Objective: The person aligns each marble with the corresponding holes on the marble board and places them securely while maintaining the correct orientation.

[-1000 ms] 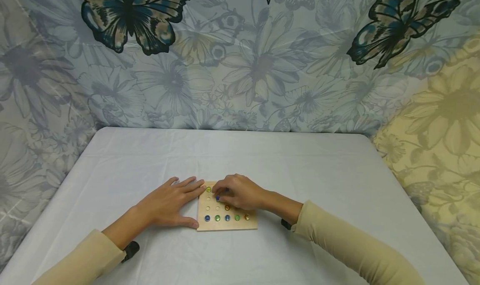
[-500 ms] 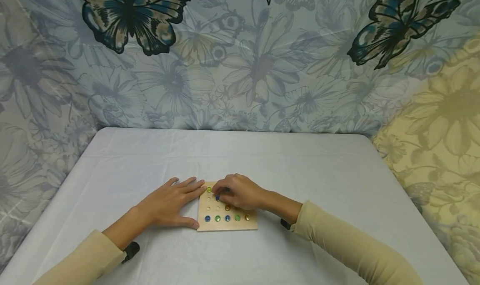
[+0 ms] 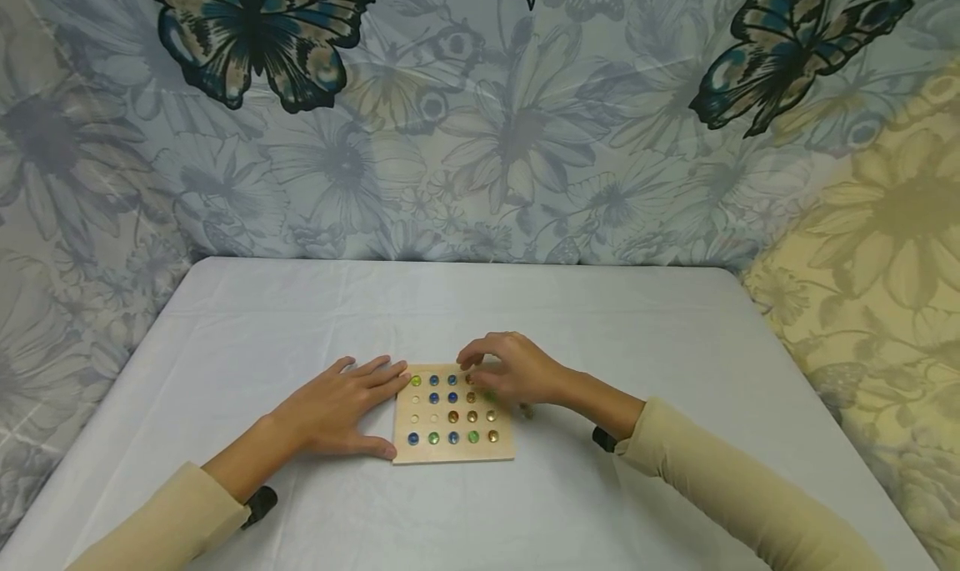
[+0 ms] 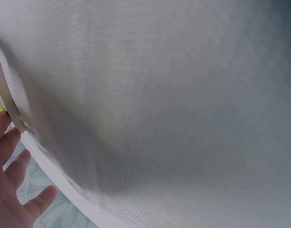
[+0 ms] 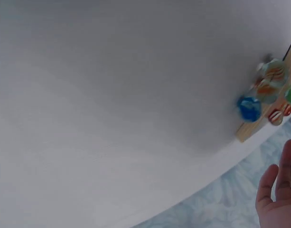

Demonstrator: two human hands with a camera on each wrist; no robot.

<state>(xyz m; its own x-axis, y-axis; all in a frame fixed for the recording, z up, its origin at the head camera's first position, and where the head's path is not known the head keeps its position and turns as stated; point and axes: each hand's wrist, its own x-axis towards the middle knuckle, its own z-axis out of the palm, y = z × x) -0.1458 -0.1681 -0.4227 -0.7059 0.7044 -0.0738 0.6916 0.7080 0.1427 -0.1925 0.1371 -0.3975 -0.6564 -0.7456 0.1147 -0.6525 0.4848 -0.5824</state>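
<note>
A wooden board (image 3: 450, 454) with rows of hollows lies flat on the white table, bearing glass marbles in many of them. My left hand (image 3: 337, 408) spreads along its left side, thumb at the near corner and index finger by a yellow-green marble (image 3: 416, 381). Over the far right part hovers my right hand (image 3: 521, 373), thumb and index finger apart, hiding some marbles. A blue marble (image 3: 434, 398) sits in the second row. In the right wrist view, a blue marble (image 5: 250, 109) and orange-streaked marbles (image 5: 267, 91) cluster at the board's edge; the fingers (image 5: 285, 171) look extended.
A marble (image 3: 527, 410) shows beside the board's right edge, under my right hand. White cloth covers the table (image 3: 300, 304), with a butterfly-patterned curtain (image 3: 525, 137) behind it. Several hollows (image 3: 415, 419) on the left of the board hold no marble.
My right hand has let go of the blue marble in the second row and moved right and slightly away, uncovering marbles in the upper rows. The left hand stays in place.
</note>
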